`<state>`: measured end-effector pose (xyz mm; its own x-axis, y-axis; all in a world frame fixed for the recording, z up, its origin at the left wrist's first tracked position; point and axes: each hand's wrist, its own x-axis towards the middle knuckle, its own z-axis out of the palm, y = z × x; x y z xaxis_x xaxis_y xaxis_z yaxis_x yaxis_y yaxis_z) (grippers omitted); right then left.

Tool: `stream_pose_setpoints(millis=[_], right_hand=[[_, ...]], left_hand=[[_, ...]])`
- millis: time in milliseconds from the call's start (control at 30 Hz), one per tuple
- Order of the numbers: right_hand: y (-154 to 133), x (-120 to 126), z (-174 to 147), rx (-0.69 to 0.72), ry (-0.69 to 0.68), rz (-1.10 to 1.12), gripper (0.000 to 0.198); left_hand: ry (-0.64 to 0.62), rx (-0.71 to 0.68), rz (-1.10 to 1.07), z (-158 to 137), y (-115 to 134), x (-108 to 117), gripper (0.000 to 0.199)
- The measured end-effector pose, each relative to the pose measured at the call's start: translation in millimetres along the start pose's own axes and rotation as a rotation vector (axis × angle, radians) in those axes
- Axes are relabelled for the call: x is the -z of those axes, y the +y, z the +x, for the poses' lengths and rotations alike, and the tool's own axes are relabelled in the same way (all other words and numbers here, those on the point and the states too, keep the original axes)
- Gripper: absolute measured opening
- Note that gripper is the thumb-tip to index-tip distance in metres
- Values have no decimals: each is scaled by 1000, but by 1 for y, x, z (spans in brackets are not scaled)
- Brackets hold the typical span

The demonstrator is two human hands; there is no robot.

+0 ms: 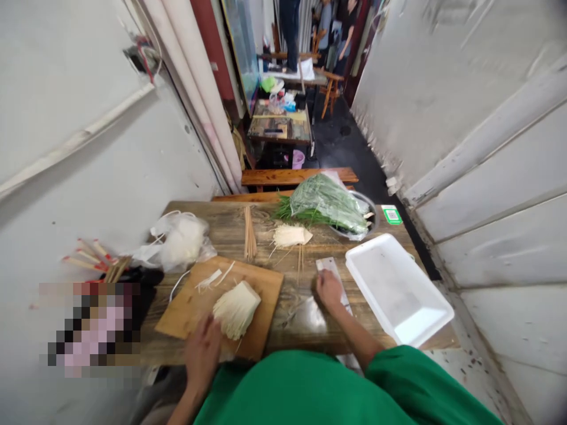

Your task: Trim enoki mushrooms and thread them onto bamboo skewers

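Note:
On the wooden cutting board (pixel 182 314) lies a cut bunch of enoki mushrooms (pixel 238 310), its base toward the upper right, with a few loose strands (pixel 209 280) behind it. My left hand (pixel 204 345) is at the board's near edge beside the bunch, its fingers loosely apart and holding nothing; whether a fingertip touches the mushrooms I cannot tell. To the right, my right hand (pixel 329 290) is closed over a flat silvery kitchen knife (pixel 326 265) on the table. Much of the knife is hidden under the hand and forearm.
A white plastic tray (pixel 393 289) lies at the right. Behind are more enoki (pixel 289 236), wooden skewers (pixel 250 236) and bagged green vegetables (pixel 325 200) on a bowl. A plastic bag (pixel 181 239) is at the left. Benches (pixel 292 176) and people stand beyond.

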<state>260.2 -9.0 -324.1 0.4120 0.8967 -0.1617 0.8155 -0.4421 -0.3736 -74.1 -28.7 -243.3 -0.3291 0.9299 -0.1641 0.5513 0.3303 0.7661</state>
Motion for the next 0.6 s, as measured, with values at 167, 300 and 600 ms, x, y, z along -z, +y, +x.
stream_pose_setpoints(millis=[167,300,600], right_hand=[[67,14,-53,27,-24,-98,45],[89,10,-67,0,-31,-110,53],[106,8,-63,-119,-169,40,34]], left_hand=[[4,-277,226,1,10,-39,66],[-38,-374,318,4,5,-65,68],[-72,-433,411,19,5,-91,77]])
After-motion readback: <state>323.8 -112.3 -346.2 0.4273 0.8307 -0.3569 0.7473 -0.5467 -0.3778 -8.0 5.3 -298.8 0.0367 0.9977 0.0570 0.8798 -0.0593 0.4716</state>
